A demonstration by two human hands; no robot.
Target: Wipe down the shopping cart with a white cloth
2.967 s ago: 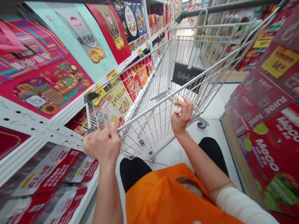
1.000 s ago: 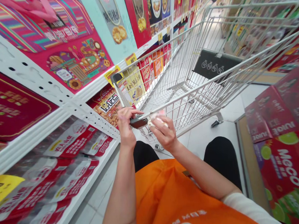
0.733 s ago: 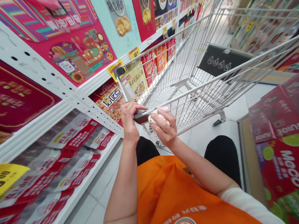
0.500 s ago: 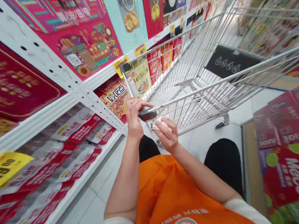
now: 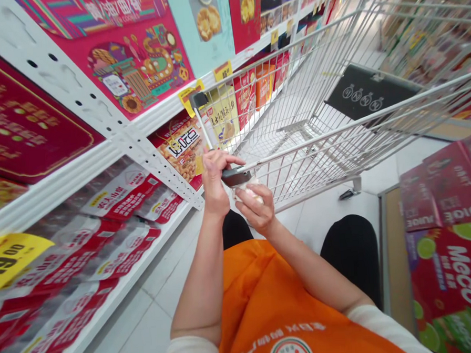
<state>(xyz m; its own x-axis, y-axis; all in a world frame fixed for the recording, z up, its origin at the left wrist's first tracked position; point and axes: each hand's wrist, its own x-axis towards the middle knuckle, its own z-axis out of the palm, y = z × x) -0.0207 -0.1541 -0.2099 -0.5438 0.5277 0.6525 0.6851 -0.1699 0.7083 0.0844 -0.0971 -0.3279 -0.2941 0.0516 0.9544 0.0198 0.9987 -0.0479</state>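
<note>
A wire shopping cart (image 5: pixel 297 147) stands in front of me, its handle bar (image 5: pixel 203 126) running between two black end pieces. My left hand (image 5: pixel 216 184) is closed round the handle beside the nearer black end piece (image 5: pixel 235 176), with one finger stretched over it. In my right hand (image 5: pixel 257 206) is a crumpled whitish cloth (image 5: pixel 252 186) with pinkish patches, pressed close to the underside of that end piece. The fingers hide much of the cloth.
Shelves on the left carry pink gift boxes (image 5: pixel 135 71) and red-labelled bottle packs (image 5: pixel 114 196). A yellow price tag (image 5: pixel 17 261) juts out at lower left. Red drink cartons (image 5: pixel 453 270) are stacked at the right. A black sign panel (image 5: pixel 367 93) hangs on the cart.
My right hand has shifted a little left with the cloth, nearer the black end piece. My left hand stays on the handle, and the whole view has moved slightly.
</note>
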